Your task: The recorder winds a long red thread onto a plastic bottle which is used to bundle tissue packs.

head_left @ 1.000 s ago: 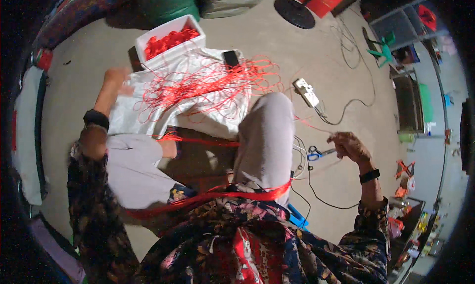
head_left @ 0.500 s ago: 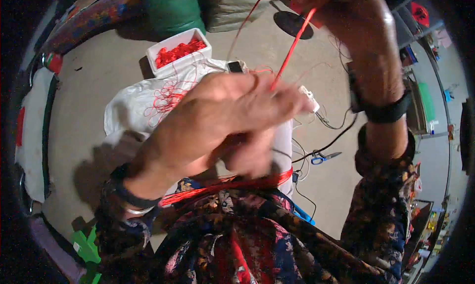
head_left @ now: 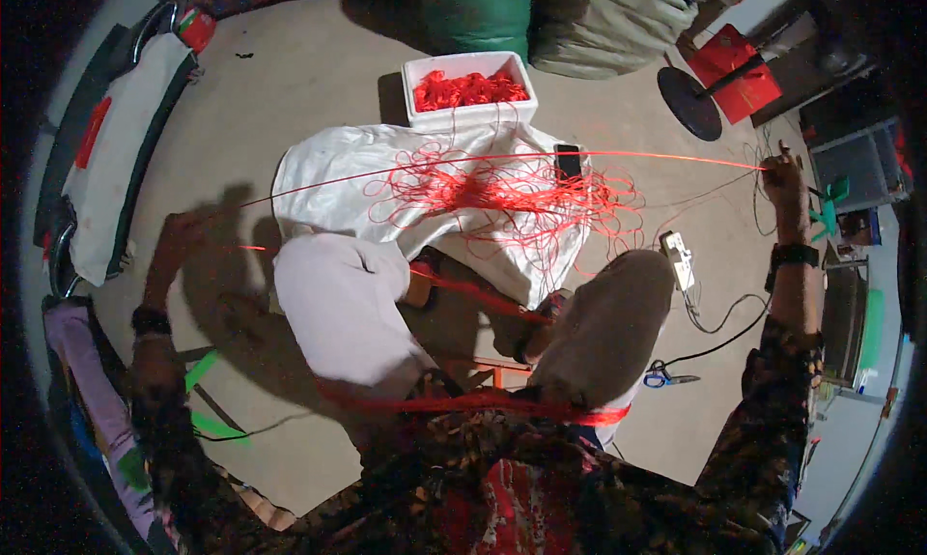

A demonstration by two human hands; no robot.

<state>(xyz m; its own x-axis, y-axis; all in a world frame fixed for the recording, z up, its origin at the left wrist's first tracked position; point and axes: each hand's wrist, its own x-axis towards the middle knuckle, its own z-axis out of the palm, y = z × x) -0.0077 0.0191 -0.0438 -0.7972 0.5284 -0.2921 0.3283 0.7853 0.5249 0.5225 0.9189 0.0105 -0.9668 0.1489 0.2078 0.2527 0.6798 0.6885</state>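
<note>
A red cord (head_left: 676, 157) is pulled nearly straight across the view, between my widely spread arms. At the right, my right hand (head_left: 784, 186) is closed on its end, one finger pointing up. My left hand (head_left: 174, 241), in shadow at the far left, is dark and smeared; the cord runs toward it and its fingers seem closed round it. Below the cord, a loose tangle of red cord (head_left: 483, 196) lies on a white sheet (head_left: 319, 164) beyond my knees. More red strands (head_left: 473, 400) lie across my lap.
A white box (head_left: 468, 117) full of red cord stands behind the sheet, near a green sack (head_left: 478, 14). A dark phone (head_left: 568, 161) lies on the sheet. At the right are a white power strip (head_left: 678, 260), cables, blue-handled scissors (head_left: 661, 376) and a round black stand base (head_left: 689, 104).
My hands have moved from close together in front of me to far out on both sides. The red cord now stretches between them, and the view has shifted, uncovering the tangle.
</note>
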